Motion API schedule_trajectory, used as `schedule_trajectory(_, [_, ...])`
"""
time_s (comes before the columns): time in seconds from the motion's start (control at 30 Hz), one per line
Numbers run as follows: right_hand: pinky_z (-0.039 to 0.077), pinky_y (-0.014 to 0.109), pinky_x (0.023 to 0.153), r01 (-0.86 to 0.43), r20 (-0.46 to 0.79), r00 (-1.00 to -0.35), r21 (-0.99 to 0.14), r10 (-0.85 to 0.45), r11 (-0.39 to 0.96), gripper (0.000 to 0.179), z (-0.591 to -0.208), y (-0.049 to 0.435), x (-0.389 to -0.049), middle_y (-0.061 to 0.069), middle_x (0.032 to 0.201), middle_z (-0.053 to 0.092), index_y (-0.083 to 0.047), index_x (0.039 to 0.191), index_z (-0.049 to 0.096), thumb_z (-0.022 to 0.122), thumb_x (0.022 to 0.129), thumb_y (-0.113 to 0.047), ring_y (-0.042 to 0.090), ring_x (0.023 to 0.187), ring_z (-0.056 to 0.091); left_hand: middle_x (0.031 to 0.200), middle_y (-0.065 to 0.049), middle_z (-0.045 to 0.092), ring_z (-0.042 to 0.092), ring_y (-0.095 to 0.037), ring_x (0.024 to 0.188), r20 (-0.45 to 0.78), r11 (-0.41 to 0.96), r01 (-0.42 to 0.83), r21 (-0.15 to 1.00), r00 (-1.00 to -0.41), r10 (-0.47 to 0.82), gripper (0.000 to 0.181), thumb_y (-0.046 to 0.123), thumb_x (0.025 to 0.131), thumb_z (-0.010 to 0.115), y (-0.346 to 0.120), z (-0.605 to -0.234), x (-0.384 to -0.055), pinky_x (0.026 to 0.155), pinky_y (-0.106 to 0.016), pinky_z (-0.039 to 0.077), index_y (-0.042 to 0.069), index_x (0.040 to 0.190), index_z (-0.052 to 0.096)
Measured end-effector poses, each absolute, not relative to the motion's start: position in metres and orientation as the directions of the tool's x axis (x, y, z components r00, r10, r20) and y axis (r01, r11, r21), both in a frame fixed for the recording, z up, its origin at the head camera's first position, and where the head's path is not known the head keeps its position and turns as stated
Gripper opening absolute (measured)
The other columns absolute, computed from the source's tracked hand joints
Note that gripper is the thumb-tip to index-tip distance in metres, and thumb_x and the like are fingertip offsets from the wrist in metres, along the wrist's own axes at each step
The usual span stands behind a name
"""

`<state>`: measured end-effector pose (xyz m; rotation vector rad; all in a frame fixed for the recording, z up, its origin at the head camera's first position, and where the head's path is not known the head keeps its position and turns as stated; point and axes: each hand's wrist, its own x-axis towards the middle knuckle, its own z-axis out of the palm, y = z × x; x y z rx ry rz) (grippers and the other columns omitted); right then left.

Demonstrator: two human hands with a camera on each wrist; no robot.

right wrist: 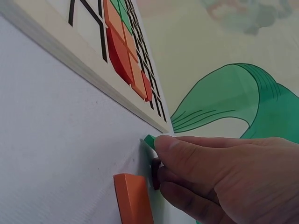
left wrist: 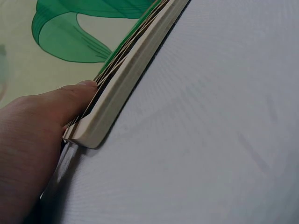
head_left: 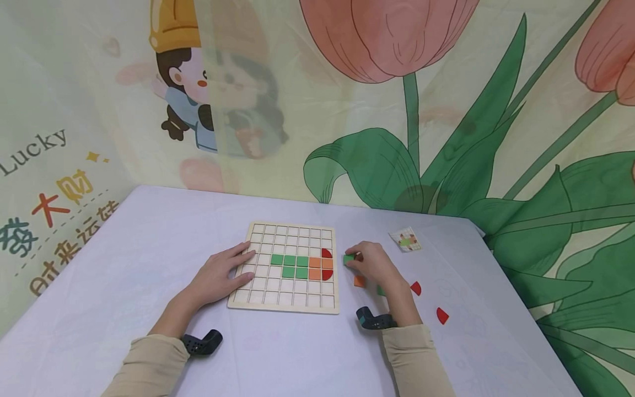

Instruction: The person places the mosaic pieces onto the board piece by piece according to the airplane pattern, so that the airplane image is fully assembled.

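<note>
A wooden grid board (head_left: 243,304) lies on the table, holding several green square tiles (head_left: 290,260), three orange squares (head_left: 315,262) and two red rounded pieces (head_left: 327,253). My left hand (head_left: 218,275) rests on the board's left edge with its fingers spread; the left wrist view shows the thumb on the rim. Beyond the right edge, my right hand (head_left: 374,264) pinches a green square tile (right wrist: 149,141) between thumb and fingers, just off the board. Close below that hand lies a loose orange square tile (right wrist: 133,198).
Another green tile (head_left: 381,290) is partly hidden by the right wrist. Two red wedge-shaped pieces (head_left: 415,288) (head_left: 442,315) lie farther right on the white-covered table (head_left: 278,353). A small pattern card (head_left: 405,240) is at the back right, in front of a printed curtain (head_left: 357,110).
</note>
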<state>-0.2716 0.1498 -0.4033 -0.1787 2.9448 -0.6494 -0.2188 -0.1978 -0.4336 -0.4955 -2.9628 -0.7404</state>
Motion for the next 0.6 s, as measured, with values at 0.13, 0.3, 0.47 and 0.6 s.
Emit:
schedule_trajectory(0.13, [0.056,0.026,0.076,-0.100,-0.079,-0.986,-0.432,-0.148,0.896,0.027,-0.402,0.148,-0.270,0.002,0.103,0.067,-0.014,0.109,0.072,0.075,0.082,-0.018,0.015,0.086,0.060,0.152,-0.012,0.037,0.037,-0.040,0.136,0.120,0.836,0.315,0.450,-0.949,0.293,0.057,0.040,0.090,0.060,-0.197,-0.432,-0.218,0.108,-0.060,0.030,0.011,0.138,0.050])
schedule_trajectory(0.3, [0.056,0.027,0.077,-0.116,-0.050,-0.987,-0.451,-0.155,0.885,0.027,-0.399,0.145,-0.268,0.002,0.104,0.068,-0.014,0.109,0.072,0.074,0.083,-0.018,0.015,0.088,0.061,0.151,-0.012,0.037,0.037,-0.040,0.136,0.118,0.836,0.309,0.453,-0.951,0.287,0.057,0.040,0.090,0.060,-0.196,-0.431,-0.217,0.108,-0.060,0.030,0.011,0.138,0.050])
schedule_trajectory(0.47, [0.056,0.026,0.077,-0.161,-0.001,-0.983,-0.469,-0.183,0.869,0.029,-0.396,0.141,-0.265,0.002,0.106,0.068,-0.013,0.110,0.072,0.075,0.082,-0.017,0.014,0.087,0.061,0.152,-0.012,0.037,0.036,-0.040,0.136,0.118,0.836,0.308,0.455,-0.951,0.286,0.058,0.042,0.090,0.060,-0.196,-0.433,-0.217,0.108,-0.060,0.030,0.012,0.139,0.050])
schedule_trajectory(0.6, [0.056,0.025,0.076,-0.205,0.040,-0.976,-0.484,-0.212,0.851,0.029,-0.393,0.135,-0.263,0.003,0.106,0.067,-0.012,0.109,0.072,0.076,0.080,-0.013,0.013,0.084,0.061,0.152,-0.011,0.036,0.036,-0.040,0.136,0.119,0.835,0.311,0.454,-0.950,0.289,0.058,0.042,0.090,0.059,-0.197,-0.434,-0.217,0.108,-0.060,0.030,0.012,0.139,0.050])
